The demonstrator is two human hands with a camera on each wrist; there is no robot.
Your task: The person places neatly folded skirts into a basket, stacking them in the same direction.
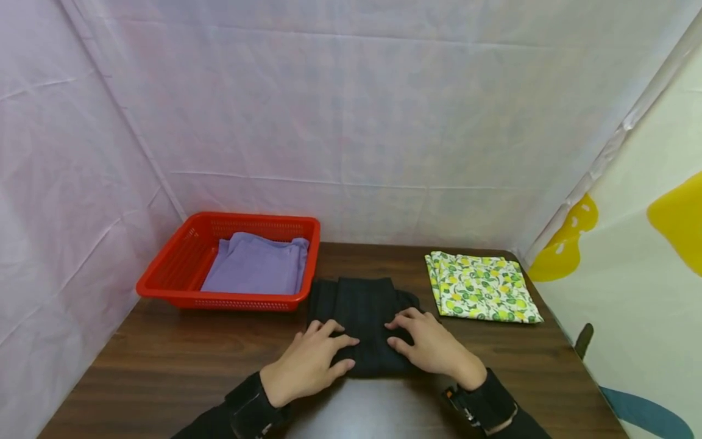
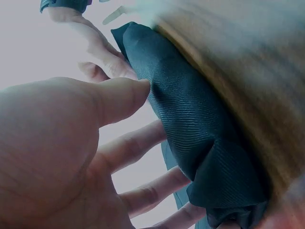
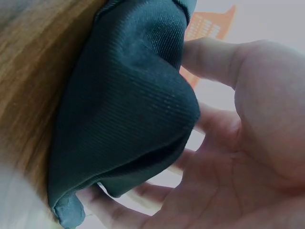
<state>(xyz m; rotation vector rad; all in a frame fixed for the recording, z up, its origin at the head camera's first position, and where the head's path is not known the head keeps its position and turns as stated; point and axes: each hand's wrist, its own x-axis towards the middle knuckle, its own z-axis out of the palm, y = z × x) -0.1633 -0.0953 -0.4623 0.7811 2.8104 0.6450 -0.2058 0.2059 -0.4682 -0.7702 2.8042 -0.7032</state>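
A folded black cloth (image 1: 366, 305) lies on the wooden table in front of me, its layers stacked into a thick bundle. My left hand (image 1: 309, 364) rests on its near left part with the fingers spread. On the opposite side, my right hand (image 1: 430, 342) touches the cloth with loosely bent fingers. Seen from the left wrist, the fine-ribbed black cloth (image 2: 190, 114) has a rounded, puckered near edge, and the thumb and fingertips lie against it. The right wrist view shows the black cloth (image 3: 128, 100) bulging beside the right fingers, with an open fold at its side.
A red plastic basket (image 1: 156, 290) at the back left holds a folded purple cloth (image 1: 255, 265); its right wall stands close to the black cloth. At the back right lies a folded lemon-print cloth (image 1: 482, 289). White fabric walls (image 1: 351, 122) surround the table (image 1: 181, 366).
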